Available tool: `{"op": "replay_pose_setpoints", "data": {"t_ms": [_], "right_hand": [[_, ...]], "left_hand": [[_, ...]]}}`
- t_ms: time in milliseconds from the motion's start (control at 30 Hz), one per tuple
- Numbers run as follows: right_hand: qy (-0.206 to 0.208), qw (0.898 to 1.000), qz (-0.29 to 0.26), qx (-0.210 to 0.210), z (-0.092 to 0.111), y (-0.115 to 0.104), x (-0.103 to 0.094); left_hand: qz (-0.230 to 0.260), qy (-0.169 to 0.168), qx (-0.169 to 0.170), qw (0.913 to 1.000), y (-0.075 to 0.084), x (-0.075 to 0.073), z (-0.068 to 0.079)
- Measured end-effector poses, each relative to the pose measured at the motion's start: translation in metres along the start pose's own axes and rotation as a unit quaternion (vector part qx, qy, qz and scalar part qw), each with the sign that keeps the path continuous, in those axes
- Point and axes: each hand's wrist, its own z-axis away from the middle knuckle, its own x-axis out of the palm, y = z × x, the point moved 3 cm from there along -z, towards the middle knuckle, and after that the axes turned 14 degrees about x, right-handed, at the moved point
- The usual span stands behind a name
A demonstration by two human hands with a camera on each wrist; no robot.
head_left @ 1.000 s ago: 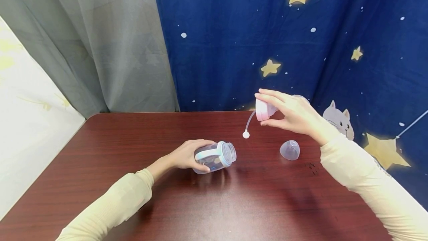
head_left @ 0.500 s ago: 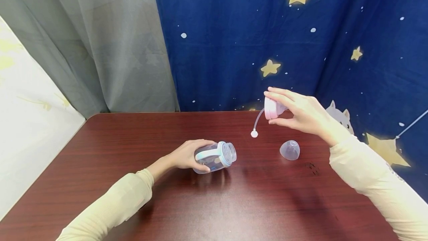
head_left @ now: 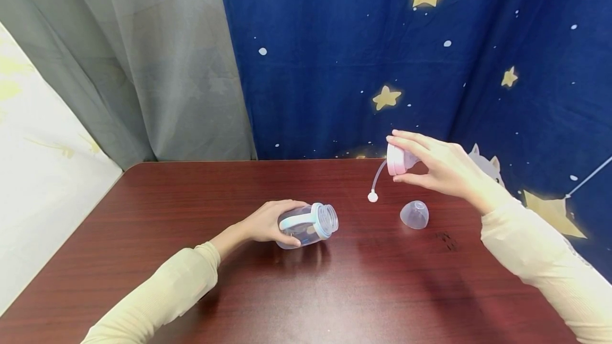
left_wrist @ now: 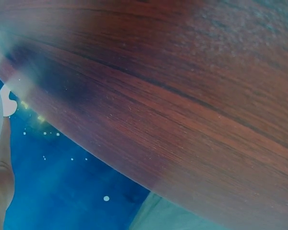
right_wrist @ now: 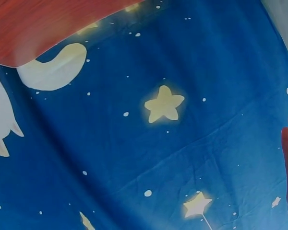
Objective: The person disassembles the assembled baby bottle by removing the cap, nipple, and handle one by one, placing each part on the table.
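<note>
Right hand, fingers above and thumb below, pinches a pink lid above the far edge of the tabletop, right of its middle; from the lid a thin tube hangs down to a white weight. Left hand is wrapped around a clear bottle, which lies tilted on its side near the middle of the tabletop, its uncapped neck facing the right edge and its pale blue handle uppermost. With only the lid's rim pinched, a loose grip could let it slip and drop, I judge. The free-hanging tube could swing and catch on the bottle's neck, or its weight miss the opening, if the two were brought together. The smooth, round bottle might roll if the left hand let go. A clear domed cap sits right of the bottle, below the right hand and toward the far right corner; a low sweep there could knock it. Dark marks show just beside it. Beyond the far edge hang a grey curtain and a starry blue curtain.
</note>
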Motion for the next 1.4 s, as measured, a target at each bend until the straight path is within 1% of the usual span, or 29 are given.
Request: {"op": "replay_pose_setpoints", "data": {"t_ms": [433,633,900,1167,1400], "right_hand": [[-0.015,1.0,0.009,-0.002,0.012,0.007,0.001],[-0.022,1.0,0.008,0.005,0.019,0.011,0.002],[-0.026,1.0,0.007,0.001,0.03,0.015,0.01],[-0.042,0.999,0.011,0.018,0.041,0.017,0.017],[-0.049,0.999,0.011,0.011,0.051,0.018,0.027]], "left_hand": [[0.003,0.0,0.002,1.0,0.001,0.0,0.0],[0.003,0.004,0.003,1.0,0.001,0.0,-0.001],[0.005,0.003,0.009,0.9999,0.003,0.001,-0.001],[0.006,0.004,0.007,1.0,0.004,0.001,-0.001],[0.006,0.003,0.011,0.9999,0.004,0.001,-0.001]]}}
